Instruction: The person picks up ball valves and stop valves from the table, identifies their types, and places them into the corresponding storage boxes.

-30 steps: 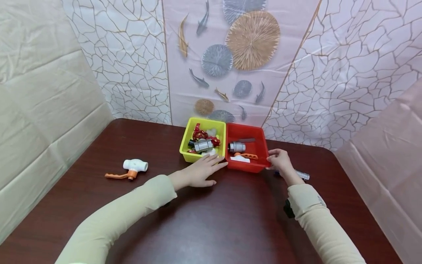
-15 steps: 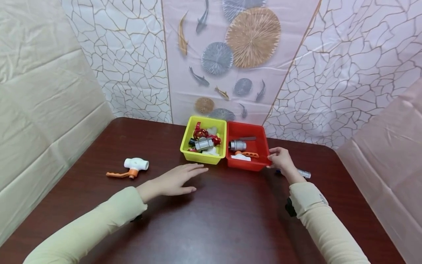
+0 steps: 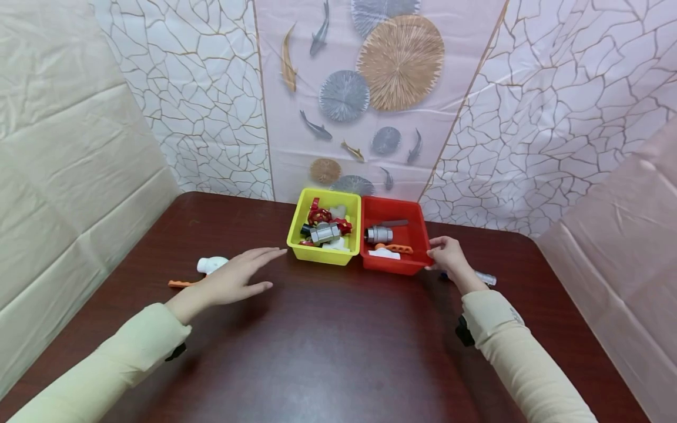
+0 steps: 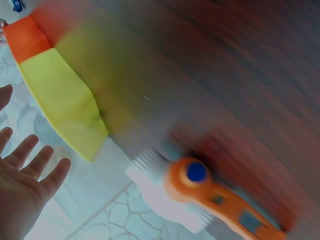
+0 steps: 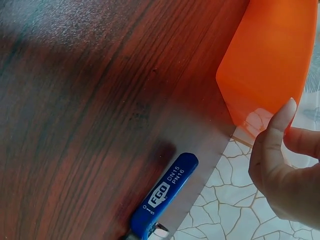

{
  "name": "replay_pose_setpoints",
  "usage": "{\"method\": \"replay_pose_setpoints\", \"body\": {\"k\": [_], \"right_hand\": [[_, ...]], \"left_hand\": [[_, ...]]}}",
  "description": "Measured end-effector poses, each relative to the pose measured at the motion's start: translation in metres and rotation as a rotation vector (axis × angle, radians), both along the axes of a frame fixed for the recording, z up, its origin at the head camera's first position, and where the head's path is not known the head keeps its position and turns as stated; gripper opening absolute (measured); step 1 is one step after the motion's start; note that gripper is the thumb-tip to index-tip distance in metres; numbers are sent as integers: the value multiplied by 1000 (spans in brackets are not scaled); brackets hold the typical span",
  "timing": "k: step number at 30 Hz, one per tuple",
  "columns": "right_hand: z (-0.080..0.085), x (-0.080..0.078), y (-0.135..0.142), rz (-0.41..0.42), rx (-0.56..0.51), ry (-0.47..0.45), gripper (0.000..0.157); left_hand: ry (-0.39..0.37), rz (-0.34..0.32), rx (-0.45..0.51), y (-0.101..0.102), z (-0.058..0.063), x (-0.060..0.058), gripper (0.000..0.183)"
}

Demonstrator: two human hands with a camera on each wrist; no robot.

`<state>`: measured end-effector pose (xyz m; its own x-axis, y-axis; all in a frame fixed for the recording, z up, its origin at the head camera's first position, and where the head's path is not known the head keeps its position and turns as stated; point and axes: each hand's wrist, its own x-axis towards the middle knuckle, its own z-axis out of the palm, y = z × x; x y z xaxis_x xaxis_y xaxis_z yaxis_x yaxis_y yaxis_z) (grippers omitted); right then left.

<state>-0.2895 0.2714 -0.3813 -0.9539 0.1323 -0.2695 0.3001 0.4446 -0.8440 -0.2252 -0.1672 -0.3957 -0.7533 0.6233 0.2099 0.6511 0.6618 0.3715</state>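
My left hand [image 3: 230, 279] hovers over the left half of the table, its fingers spread and holding nothing. Partly hidden behind it is a white plastic ball valve [image 3: 211, 264] with an orange lever handle [image 4: 225, 202]. At the back, my right hand [image 3: 449, 258] pinches the front right corner of a red bin [image 3: 394, 267], thumb and fingers at the rim. Inside that bin lie a metal ball valve [image 3: 378, 235] and a white valve [image 3: 384, 254] with an orange lever. Against its left side stands a yellow bin [image 3: 321, 255].
Several valves, among them a metal one [image 3: 325, 233] and red-handled ones, fill the yellow bin. Close to my right wrist lies a metal valve [image 3: 486, 278] with a blue handle [image 5: 167, 190]. A patterned sheet [image 3: 222, 117] hangs behind the dark wooden table [image 3: 344, 346].
My left hand has moved left, away from the front of the yellow bin to the white valve. My right hand stays at the red bin's corner, and the bins hold their place.
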Motion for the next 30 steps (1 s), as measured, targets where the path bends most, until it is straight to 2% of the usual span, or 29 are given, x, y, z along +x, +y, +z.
{"method": "replay_pose_setpoints", "body": {"k": [7, 15, 22, 26, 30], "right_hand": [[-3, 0, 6, 8, -62, -48, 43], [-1, -1, 16, 10, -140, -129, 49], [2, -1, 16, 26, -211, -174, 53], [1, -5, 22, 60, -341, -235, 54], [0, -9, 29, 78, -440, -276, 48]], "left_hand": [[11, 24, -34, -25, 0, 6, 63], [19, 53, -68, -49, 4, 2, 59], [-87, 103, -100, -70, 4, 4, 71], [-145, 107, -158, -76, 2, 3, 79], [-170, 101, -179, -79, -1, 1, 82]]}}
